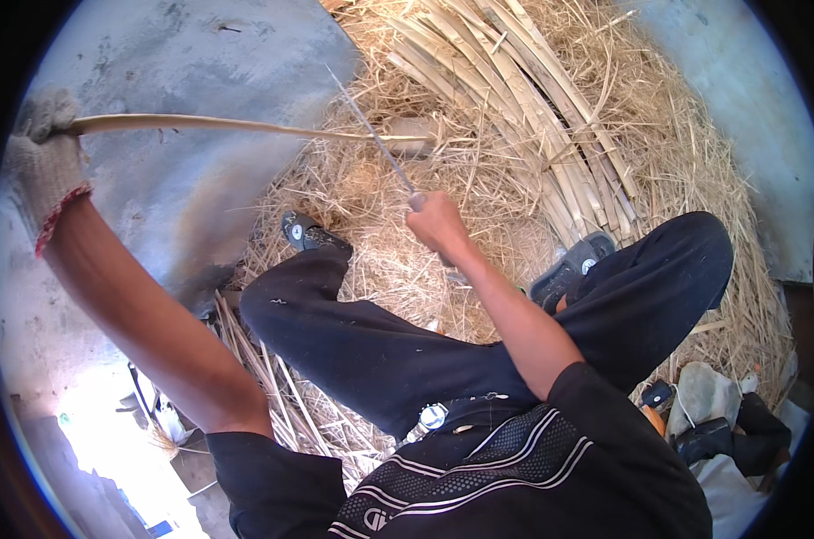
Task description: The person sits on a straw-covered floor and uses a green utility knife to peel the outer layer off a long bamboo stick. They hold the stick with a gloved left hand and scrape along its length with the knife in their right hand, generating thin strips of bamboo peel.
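My left hand (49,148), in a pale knitted work glove with a red cuff, is raised at the far left and closed round one end of a bamboo strip (218,123). The strip runs to the right, its other end at a small wooden block (411,131) among the shavings. Bare and wrapped round a handle, my right hand (438,222) holds a knife (392,162) in the middle. Its long thin blade points up and left and crosses the strip near the block. Whether blade and strip touch, I cannot tell.
Split bamboo strips (546,117) lie in a pile at the far right, on a thick layer of shavings (384,278). More thin strips (281,395) are beside my left leg. A grey wall (200,63) stands at left. Bags and dark items (708,409) sit at lower right.
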A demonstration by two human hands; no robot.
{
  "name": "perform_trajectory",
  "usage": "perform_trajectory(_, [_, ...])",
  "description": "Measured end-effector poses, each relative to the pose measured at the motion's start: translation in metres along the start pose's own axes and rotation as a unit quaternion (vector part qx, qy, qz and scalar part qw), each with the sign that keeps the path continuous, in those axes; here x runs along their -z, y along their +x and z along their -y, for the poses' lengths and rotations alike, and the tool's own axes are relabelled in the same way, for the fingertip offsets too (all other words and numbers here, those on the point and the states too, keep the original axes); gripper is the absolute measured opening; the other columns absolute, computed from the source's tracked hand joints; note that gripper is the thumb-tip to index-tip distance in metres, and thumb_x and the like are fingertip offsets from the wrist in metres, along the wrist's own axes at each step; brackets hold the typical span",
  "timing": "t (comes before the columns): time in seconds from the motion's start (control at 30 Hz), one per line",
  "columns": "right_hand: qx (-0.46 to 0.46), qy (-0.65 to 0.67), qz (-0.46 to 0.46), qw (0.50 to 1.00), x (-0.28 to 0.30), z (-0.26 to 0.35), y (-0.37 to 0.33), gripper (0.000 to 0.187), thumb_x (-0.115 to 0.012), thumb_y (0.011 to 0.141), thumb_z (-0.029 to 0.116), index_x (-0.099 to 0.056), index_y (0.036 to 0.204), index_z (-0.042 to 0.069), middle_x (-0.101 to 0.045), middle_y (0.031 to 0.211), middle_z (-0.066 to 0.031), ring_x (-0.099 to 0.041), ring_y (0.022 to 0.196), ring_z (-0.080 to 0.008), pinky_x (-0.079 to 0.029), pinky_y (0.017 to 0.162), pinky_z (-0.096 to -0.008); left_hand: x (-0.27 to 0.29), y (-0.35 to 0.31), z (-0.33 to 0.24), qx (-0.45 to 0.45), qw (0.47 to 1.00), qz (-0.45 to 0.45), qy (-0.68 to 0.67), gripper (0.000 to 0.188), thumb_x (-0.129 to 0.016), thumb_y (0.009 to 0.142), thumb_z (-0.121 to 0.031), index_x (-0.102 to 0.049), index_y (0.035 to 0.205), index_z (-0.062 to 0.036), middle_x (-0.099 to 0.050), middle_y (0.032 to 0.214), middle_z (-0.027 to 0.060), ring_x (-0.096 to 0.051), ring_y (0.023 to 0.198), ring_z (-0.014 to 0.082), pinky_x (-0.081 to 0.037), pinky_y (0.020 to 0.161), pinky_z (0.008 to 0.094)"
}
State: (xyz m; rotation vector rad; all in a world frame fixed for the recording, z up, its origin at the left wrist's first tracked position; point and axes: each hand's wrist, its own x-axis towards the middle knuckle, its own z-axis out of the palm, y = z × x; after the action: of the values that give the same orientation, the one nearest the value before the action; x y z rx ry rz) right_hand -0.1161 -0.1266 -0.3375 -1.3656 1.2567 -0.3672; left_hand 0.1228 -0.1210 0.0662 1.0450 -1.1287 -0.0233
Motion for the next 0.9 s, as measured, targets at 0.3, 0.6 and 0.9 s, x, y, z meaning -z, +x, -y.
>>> perform_trajectory(0.3, [0.106,-0.112,-0.023,0.988,0.002,0.001,-0.007,0.021,-0.059,0.084,0.016,-0.068,0.089,-0.003,-0.066,0.075,-0.0211,-0.067,0.069,-0.03,-0.053,0.062,-0.0404,-0.021,-0.042,-0.03,0.026,0.995,0.027,-0.09,0.042,-0.045,0.092,-0.03,-0.028,0.056,-0.0164,-0.025,0.047,-0.0018,-0.024,0.038,0.0128,-0.024,0.04,0.028])
perform_trajectory(0.6, [0.117,-0.073,-0.018,0.99,0.013,0.017,-0.021,0.024,-0.06,0.081,0.016,-0.068,0.095,-0.002,-0.068,0.08,-0.0233,-0.068,0.076,-0.0337,-0.054,0.068,-0.0448,0.015,-0.018,-0.017,0.062,0.963,0.182,-0.187,0.035,-0.044,0.086,-0.02,-0.028,0.054,-0.0168,-0.028,0.048,-0.0001,-0.026,0.041,0.0134,-0.03,0.047,0.0278])
perform_trajectory(0.9, [-0.081,0.053,-0.025,0.995,0.006,-0.026,0.025,0.025,-0.055,0.078,0.013,-0.062,0.086,-0.01,-0.062,0.065,-0.0189,-0.062,0.052,-0.023,-0.048,0.047,-0.0363,-0.033,-0.057,-0.037,0.035,0.993,-0.029,-0.112,0.039,-0.049,0.089,-0.019,-0.027,0.058,-0.0148,-0.025,0.05,-0.0014,-0.026,0.044,0.0126,-0.029,0.05,0.0286])
